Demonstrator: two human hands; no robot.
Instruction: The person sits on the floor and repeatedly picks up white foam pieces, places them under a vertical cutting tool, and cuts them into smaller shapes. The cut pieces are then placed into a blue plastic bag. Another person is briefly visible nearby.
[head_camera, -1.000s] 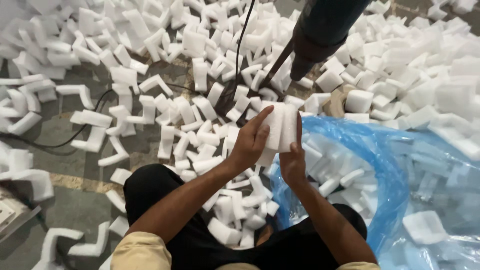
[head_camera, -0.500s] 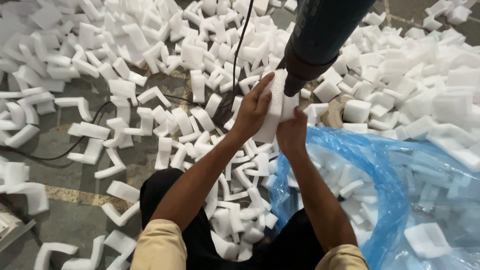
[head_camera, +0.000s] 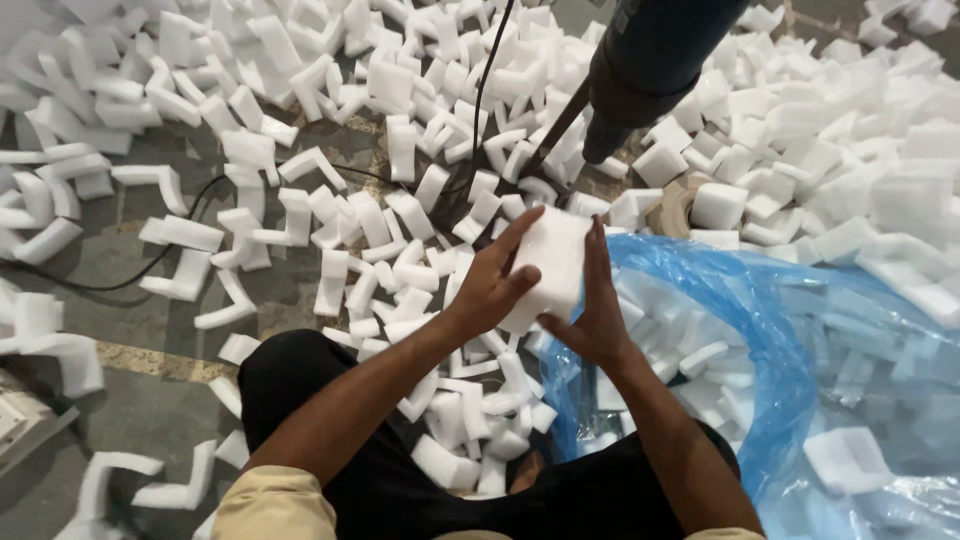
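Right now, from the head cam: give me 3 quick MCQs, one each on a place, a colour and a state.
1. Where is the plastic bag relative to the hands?
A. To their right
B. To their left
C. Behind the person

2. What colour is the plastic bag?
A. Red
B. Blue
C. Black

3. How is the white foam block held?
A. Lying loose on the floor
B. Pinched in one hand only
C. Pressed between both hands

Key:
1 A, the bag spreads across the lower right of the view.
2 B, the film is translucent blue.
3 C, the left hand and right hand each press a side of the block.
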